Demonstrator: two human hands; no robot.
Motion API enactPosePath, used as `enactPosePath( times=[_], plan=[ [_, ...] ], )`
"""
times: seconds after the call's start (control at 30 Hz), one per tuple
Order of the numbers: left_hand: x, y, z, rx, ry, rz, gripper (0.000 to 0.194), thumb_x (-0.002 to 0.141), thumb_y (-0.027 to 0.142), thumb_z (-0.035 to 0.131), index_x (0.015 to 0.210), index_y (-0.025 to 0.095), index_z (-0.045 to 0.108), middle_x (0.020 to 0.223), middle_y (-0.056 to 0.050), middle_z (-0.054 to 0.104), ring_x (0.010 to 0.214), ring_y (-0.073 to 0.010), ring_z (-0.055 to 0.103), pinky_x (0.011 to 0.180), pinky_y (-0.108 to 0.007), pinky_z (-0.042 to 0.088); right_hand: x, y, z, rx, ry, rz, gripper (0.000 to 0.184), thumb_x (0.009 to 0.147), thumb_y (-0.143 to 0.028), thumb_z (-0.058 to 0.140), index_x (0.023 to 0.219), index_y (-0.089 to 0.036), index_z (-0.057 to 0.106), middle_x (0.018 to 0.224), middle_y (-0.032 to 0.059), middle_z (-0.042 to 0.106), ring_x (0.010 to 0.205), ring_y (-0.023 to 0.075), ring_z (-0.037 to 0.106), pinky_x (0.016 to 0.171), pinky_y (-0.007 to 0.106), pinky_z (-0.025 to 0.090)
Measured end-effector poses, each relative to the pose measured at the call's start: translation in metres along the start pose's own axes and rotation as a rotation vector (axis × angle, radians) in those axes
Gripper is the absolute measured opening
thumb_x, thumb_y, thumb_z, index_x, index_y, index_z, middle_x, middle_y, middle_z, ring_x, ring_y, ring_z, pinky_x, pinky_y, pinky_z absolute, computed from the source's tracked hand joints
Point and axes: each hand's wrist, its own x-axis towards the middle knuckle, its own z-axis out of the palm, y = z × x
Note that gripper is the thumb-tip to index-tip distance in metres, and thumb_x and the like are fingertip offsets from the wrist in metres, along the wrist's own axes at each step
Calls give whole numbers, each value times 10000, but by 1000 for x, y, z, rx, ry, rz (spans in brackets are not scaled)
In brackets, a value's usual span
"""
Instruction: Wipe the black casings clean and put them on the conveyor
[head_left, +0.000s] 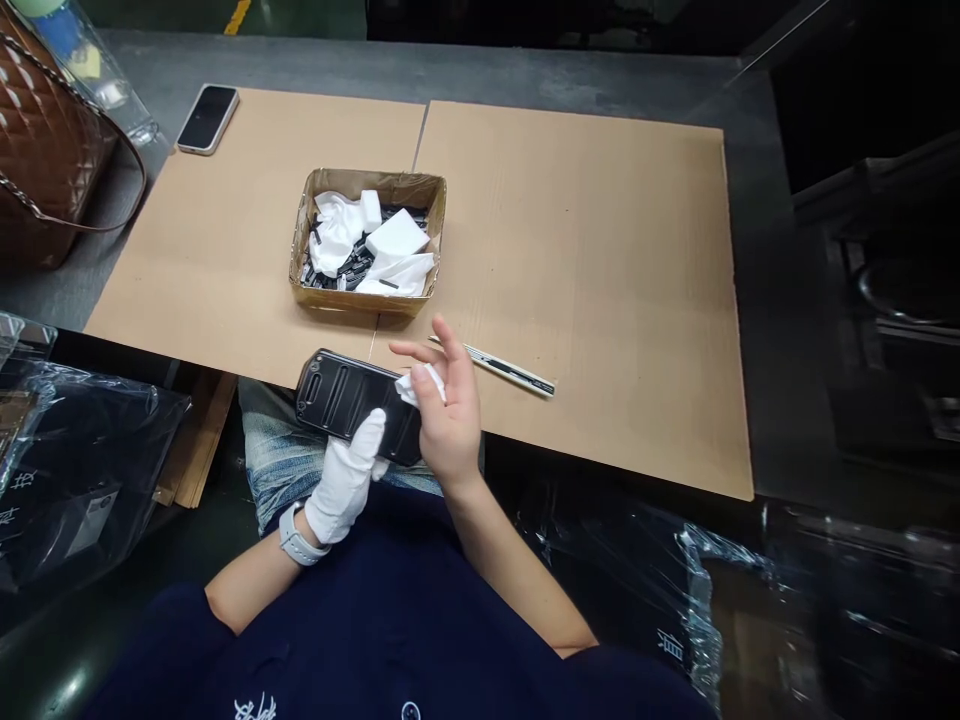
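Observation:
My left hand [346,485], in a white glove with a pale watch at the wrist, grips a black rounded casing [352,393] with long ridges and slots. The casing is held tilted above my lap, by the table's near edge. My bare right hand [452,410] is at the casing's right end, with a crumpled white wipe [421,384] held at the thumb. Its index and middle fingers stretch outward. Just beyond the right hand, a slim utility knife [514,372] lies on the cardboard.
An open cardboard box [367,299] holds small black parts, white cloths and white blocks. A phone [208,119] lies at the far left on the cardboard sheet [600,280]. A brown quilted bag [52,150] stands at the left. Plastic-wrapped packages [82,470] are below the table.

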Motion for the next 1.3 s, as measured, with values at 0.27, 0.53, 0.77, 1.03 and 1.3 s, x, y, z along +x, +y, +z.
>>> enactPosePath(
  times=[0.27,0.53,0.77,1.03,1.3],
  plan=[
    [19,11,-29,226,-248,159,472,787,365,637,1206,149,606,1360,-99,556,1264,-238,512,1131,-378,354,-5,5,-17,-14,-268,200,427,923,-472,447,1289,-265,520,1291,51,609,1220,208,548,1075,420,406],
    [18,21,-28,232,-155,238,480,815,506,592,1134,152,652,1148,-83,699,1066,-229,652,972,-336,509,-34,25,-16,-147,-178,-105,540,864,-392,588,1368,-300,413,1341,66,556,1202,226,565,1021,383,474],
    [6,27,-22,303,-281,286,328,806,435,617,967,165,710,940,-77,756,846,-225,712,778,-327,586,-43,30,-15,-135,-63,-251,546,869,-438,561,1366,-311,374,1257,94,589,1139,266,606,945,453,518],
    [3,31,-22,515,-411,330,329,828,430,579,903,141,716,797,-60,745,722,-198,695,703,-294,558,-27,4,-14,80,-95,-216,506,877,-535,503,1327,-353,361,1053,51,689,878,227,699,761,434,577],
    [10,31,-31,508,-402,252,368,796,498,602,904,167,721,845,-57,752,772,-205,697,740,-298,562,-32,-11,-23,136,-234,203,579,872,-666,338,1236,-259,530,1026,95,701,979,269,669,872,485,535]
  ],
)
